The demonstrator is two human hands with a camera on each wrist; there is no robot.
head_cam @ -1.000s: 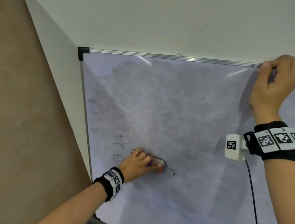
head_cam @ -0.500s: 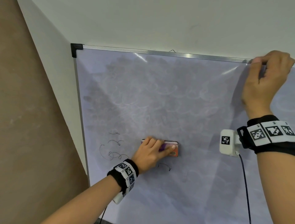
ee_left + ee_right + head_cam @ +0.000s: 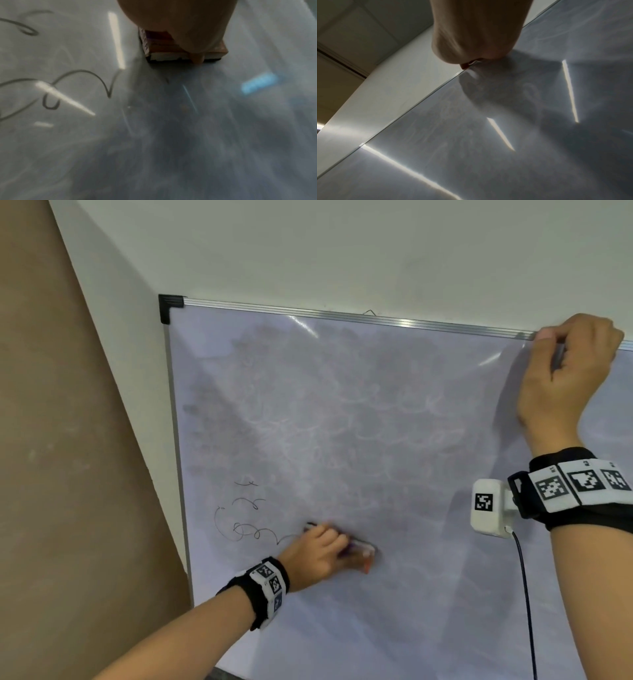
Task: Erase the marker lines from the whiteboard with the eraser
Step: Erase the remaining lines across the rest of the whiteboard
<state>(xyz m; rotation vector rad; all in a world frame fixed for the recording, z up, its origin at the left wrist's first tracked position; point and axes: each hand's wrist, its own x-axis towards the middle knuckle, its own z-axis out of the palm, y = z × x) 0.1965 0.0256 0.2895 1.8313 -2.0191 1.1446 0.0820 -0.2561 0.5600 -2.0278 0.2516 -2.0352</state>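
Note:
A whiteboard (image 3: 394,412) with a metal frame hangs on the wall, its face smeared grey. Black marker lines (image 3: 246,518) curl at its lower left; in the left wrist view the marker lines (image 3: 80,83) lie left of the eraser. My left hand (image 3: 320,554) grips an orange and purple eraser (image 3: 363,553) and presses it flat on the board, just right of the lines. The eraser (image 3: 181,52) shows its dark felt against the board. My right hand (image 3: 568,368) curls over the board's top edge (image 3: 342,316) at the upper right; in the right wrist view that hand (image 3: 474,40) holds the rim.
A brown wall (image 3: 61,474) stands left of the board, past a white wall corner. A white wrist camera (image 3: 488,508) with a black cable hangs below my right wrist in front of the board.
My left hand swept the eraser up and right, then back down. The small squiggle below the eraser is gone. My right hand has stayed on the top edge.

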